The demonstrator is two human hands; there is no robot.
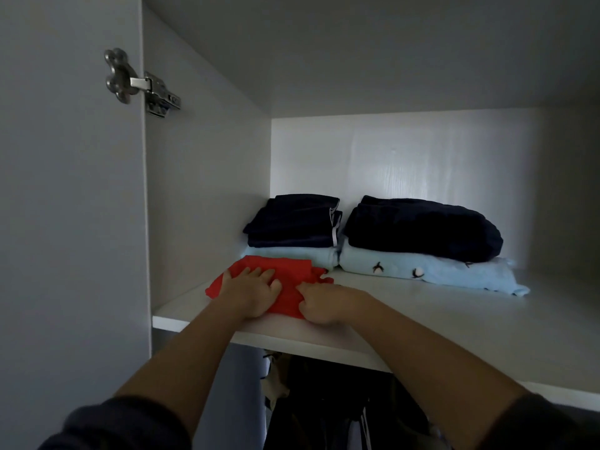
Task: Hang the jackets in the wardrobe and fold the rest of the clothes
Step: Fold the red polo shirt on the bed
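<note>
Folded red garment pressed flat on wardrobe shelf by left hand, fingers spread, its near edge pinched in right hand grip, folded stacks set behind

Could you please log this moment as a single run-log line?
step: placing red garment on shelf | left hand: flat on it | right hand: gripping its edge | behind: two folded stacks

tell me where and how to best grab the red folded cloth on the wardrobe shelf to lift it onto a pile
Take the red folded fabric garment by its two short ends, from the open front of the white wardrobe shelf. It lies flat and floppy near the front edge, so fingers probably should slide under each end, thumbs on top. The left hand lies flat on it; the right hand pinches its near edge.
</note>
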